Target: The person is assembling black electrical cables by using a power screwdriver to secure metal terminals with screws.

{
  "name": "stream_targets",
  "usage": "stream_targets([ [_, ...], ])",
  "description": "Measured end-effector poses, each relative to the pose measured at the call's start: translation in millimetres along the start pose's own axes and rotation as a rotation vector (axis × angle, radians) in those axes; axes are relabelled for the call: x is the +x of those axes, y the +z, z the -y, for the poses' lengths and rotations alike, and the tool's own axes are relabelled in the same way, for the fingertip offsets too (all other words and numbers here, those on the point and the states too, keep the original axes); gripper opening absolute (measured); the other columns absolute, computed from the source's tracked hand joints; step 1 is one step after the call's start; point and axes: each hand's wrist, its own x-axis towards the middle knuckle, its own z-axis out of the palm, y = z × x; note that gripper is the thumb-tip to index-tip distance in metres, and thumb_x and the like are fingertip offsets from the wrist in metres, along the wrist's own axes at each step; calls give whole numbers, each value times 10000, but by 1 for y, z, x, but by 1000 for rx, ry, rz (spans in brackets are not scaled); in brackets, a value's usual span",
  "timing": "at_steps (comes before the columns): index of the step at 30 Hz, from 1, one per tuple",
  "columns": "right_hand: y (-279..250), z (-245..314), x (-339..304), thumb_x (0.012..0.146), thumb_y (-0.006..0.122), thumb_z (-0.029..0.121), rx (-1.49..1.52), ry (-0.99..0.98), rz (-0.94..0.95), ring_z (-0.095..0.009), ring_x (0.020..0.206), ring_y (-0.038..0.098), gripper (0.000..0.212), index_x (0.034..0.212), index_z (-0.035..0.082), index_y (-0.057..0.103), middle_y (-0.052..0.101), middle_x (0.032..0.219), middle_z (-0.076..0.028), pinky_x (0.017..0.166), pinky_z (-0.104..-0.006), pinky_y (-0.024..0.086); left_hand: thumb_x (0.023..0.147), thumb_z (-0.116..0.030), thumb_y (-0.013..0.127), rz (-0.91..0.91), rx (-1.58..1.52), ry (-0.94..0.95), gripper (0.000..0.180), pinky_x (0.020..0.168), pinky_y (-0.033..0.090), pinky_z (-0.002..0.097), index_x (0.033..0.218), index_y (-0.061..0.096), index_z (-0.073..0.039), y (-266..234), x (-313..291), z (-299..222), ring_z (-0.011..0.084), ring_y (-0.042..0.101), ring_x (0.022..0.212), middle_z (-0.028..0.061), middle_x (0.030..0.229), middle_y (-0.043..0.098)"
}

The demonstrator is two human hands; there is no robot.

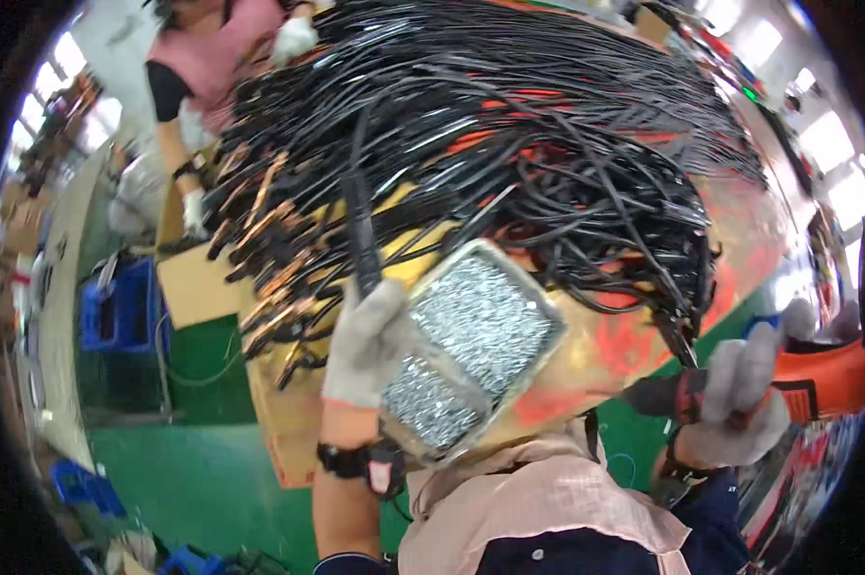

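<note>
"Where's the cable?"

"The thick black cable (358, 220) is in the left hand (367, 335), its gloved fingers folded around the lower end. The right hand (744, 393), gloved too, is curled around an orange and black drill (820, 383) whose nose points toward the left hand."

"What are they working over?"

"A yellowish table (590, 321) smeared with red, between and beyond the hands. Its near edge runs just in front of the person's pink apron (547, 498). The floor (193, 470) below is green, and bright windows (825, 144) stand far off past the right hand."

"Anything in the way?"

"A tray (559, 328) of silvery screws (480, 321), in two compartments, sits just right of the left hand, which covers part of its edge. Past both hands spreads a big heap of black cables (547, 125); some hang close to the drill's nose, but I can't tell whether they touch."

"And farther out?"

"A blue crate (121, 307) left of the left hand, and a co-worker (217, 57) beyond it, across the heap."
</note>
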Motion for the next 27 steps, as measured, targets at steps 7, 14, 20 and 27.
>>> stream_targets([
  [7,72,-68,0,811,621,-79,129,380,50,-135,496,464,803,1477,174,250,498,800,-27,398,-251,433,950,-82,583,45,-87,-29,265,361,312,218,1181,476,-155,0,-9,-9,61,386,410,-46,611,436],
  [14,49,-116,-12,791,702,-40,-37,625,120,-159,552,537,838,1444,187,228,479,777,10,439,-287,478,943,-69,591,11,-94,-35,296,378,331,209,1197,485,-180,1,1,-13,60,408,434,-46,644,458],
  [20,70,-124,-9,751,657,-94,94,609,56,-170,524,527,708,1308,196,328,476,785,-21,435,-325,509,949,-96,600,-32,-84,-33,220,382,333,211,1122,486,-169,-2,-1,-12,56,418,441,-50,643,456],
  [27,45,-139,-1,705,539,-163,75,407,624,-167,444,465,928,1456,287,233,463,909,-18,420,-322,504,946,-123,615,4,-82,-33,167,413,336,199,1035,480,-162,2,1,-13,49,423,469,-61,645,443],
])
